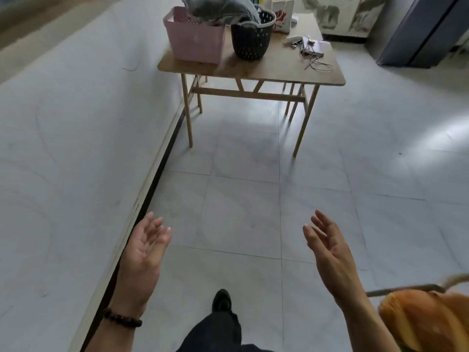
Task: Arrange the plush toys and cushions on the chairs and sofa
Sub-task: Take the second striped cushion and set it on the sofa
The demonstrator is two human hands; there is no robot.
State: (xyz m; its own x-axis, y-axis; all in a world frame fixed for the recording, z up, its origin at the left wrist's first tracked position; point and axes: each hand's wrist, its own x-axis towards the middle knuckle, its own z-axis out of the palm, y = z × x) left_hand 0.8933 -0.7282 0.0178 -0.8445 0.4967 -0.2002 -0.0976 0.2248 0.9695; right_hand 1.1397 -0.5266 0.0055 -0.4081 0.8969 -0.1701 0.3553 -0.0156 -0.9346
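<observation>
My left hand [144, 247] and my right hand [330, 247] are both held out over the tiled floor, palms facing each other, fingers relaxed, holding nothing. Ahead stands a wooden table [279, 69] carrying a pink basket [195, 44] and a black basket [251, 39]. A grey plush or cushion [220, 7] lies across the tops of both baskets. An orange plush object [426, 321] on a piece of furniture shows at the bottom right corner, just beside my right forearm.
A long pale surface [63, 148] with a wooden edge runs along the left side. Small items and cables [309, 49] lie on the table's right part. A dark door or cabinet [426, 29] stands at the far right. My foot [222, 301] steps on the floor.
</observation>
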